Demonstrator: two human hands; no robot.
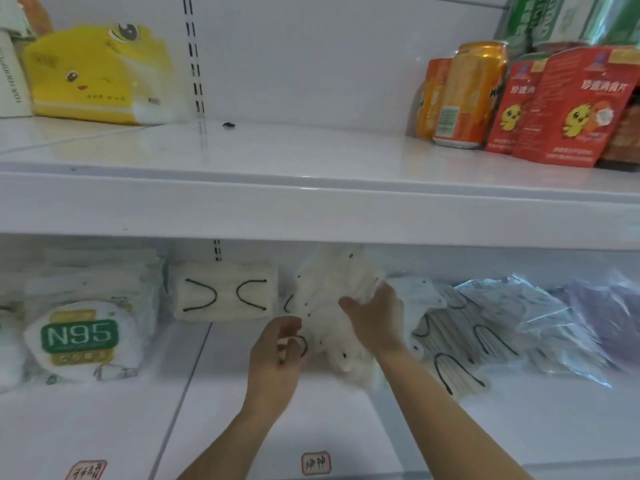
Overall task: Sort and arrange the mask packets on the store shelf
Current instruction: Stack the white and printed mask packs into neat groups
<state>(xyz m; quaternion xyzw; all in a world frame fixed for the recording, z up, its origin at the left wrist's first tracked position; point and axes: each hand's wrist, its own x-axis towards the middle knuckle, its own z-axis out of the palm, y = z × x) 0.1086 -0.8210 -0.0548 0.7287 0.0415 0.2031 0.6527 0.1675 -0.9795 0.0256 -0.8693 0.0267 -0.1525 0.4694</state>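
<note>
On the lower shelf (pixel 242 393) both my hands hold a bundle of cream mask packets (pixel 329 289) with black ear loops and dots, tilted upright. My left hand (pixel 277 355) pinches its lower left corner. My right hand (pixel 374 317) grips its right side from the top. To the left lies a flat stack of cream masks (pixel 225 292). Further left stand N95 packets (pixel 83 337). To the right lie more cream masks (pixel 457 344) and clear-bagged packets (pixel 526 317), one purple (pixel 609 313).
The upper shelf (pixel 311 199) juts out just above my hands. It carries a yellow tissue pack (pixel 93 74) at the left, orange cans (pixel 464 95) and red snack pouches (pixel 561 105) at the right. Two labels (pixel 316 463) sit on the lower shelf's front.
</note>
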